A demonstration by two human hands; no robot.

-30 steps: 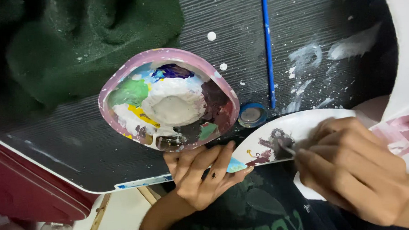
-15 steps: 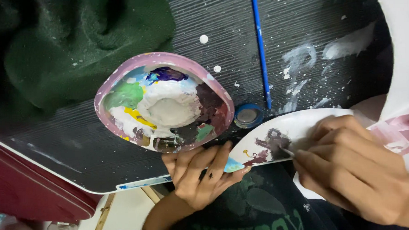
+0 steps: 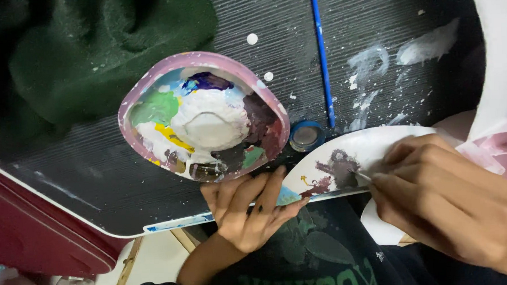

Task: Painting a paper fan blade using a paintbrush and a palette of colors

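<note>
My left hand [image 3: 250, 207] lies at the near edge of the dark ribbed table [image 3: 97, 176], fingers spread, its fingertips resting on the left end of a curved white paper piece [image 3: 371, 147] and just below a pink paint palette [image 3: 202, 116] smeared with several colours. My right hand [image 3: 441, 200] is closed around a thin paintbrush [image 3: 360, 175] whose tip touches a dark purple-brown patch painted on the white piece.
A small blue paint pot [image 3: 306, 136] stands between palette and paper. A long blue brush [image 3: 321, 56] lies on the table beyond it. A green cloth [image 3: 82, 58] covers the far left. White and pink paper [image 3: 499, 94] is at right; a red case [image 3: 37, 234] lower left.
The view has drifted slightly. Both hands stay in nearly the same place on the white piece, the brush tip still at the dark patch.
</note>
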